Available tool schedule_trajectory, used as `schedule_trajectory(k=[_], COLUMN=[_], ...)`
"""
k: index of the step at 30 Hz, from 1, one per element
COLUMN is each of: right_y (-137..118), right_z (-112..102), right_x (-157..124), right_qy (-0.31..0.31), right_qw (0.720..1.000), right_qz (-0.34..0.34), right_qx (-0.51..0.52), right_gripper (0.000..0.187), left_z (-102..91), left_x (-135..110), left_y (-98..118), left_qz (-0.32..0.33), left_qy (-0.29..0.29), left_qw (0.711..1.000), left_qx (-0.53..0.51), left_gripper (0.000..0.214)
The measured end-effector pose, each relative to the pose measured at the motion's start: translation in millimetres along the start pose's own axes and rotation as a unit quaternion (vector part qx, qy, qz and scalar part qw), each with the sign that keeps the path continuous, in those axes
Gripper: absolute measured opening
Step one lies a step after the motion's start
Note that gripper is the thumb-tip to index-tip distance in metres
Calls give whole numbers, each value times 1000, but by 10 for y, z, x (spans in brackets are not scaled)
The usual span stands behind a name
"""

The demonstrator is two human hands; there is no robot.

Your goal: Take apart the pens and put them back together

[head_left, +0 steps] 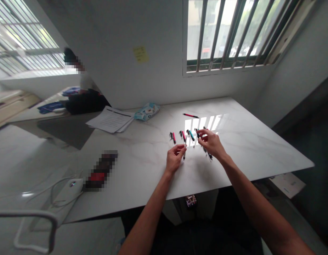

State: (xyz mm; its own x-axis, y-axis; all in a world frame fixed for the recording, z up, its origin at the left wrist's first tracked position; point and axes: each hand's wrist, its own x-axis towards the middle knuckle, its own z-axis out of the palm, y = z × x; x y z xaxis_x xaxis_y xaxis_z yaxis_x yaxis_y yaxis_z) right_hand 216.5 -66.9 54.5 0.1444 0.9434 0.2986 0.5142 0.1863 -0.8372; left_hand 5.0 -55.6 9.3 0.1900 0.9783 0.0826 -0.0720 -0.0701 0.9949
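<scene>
- White marble-look table is lying under both my hands, and far off to the left of my grip a pale device with a looping cable is sitting near the table's edge.
- Closer in, but still well left of my left hand, a stack of printed papers is resting on the table, with a blue packet of wipes just beside it.
- My left hand is hovering over the table with its fingers pinched together on a thin pen, which is standing out past my fingertips.
- Just beyond that hand, a short row of pens is lying side by side on the table: a pink pen, then a red pen, then a teal pen.
- My right hand is working just to the right of that row, its fingers closed on a dark pen at its upper end.
- Another dark pen is poking out from beneath my right hand, near the wrist; I cannot tell whether I am gripping it or it is only lying under my palm.
- Farther away from my right hand, a lone red pen is lying apart from the rest.
</scene>
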Motion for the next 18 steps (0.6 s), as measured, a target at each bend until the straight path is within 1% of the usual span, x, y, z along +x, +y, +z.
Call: schedule_trajectory(k=[3, 6, 8, 10, 13, 18], right_y=[109, 132, 123, 117, 133, 178], right_z=[74, 155, 192, 220, 259, 271], right_x=[-80, -124, -136, -143, -149, -150], right_qy=[-45, -78, -101, -126, -153, -160], right_qw=[990, 968, 952, 941, 932, 930], right_qz=[-2, 8, 8, 3, -2, 4], right_qx=[-131, -240, -288, -314, -330, -330], right_gripper=[30, 33, 34, 32, 29, 33], left_z=[9, 6, 2, -1, -3, 2], left_x=[-8, -11, -7, 1, 12, 16], left_y=[27, 31, 20, 1, -27, -34], left_qz=[-1, -4, -5, -1, 3, 5], left_qy=[1, 5, 6, 6, 3, -2], left_qw=[1000, 1000, 1000, 1000, 1000, 1000], left_qx=[3, 6, 6, 6, 5, 7], left_gripper=[37, 35, 35, 36, 36, 36])
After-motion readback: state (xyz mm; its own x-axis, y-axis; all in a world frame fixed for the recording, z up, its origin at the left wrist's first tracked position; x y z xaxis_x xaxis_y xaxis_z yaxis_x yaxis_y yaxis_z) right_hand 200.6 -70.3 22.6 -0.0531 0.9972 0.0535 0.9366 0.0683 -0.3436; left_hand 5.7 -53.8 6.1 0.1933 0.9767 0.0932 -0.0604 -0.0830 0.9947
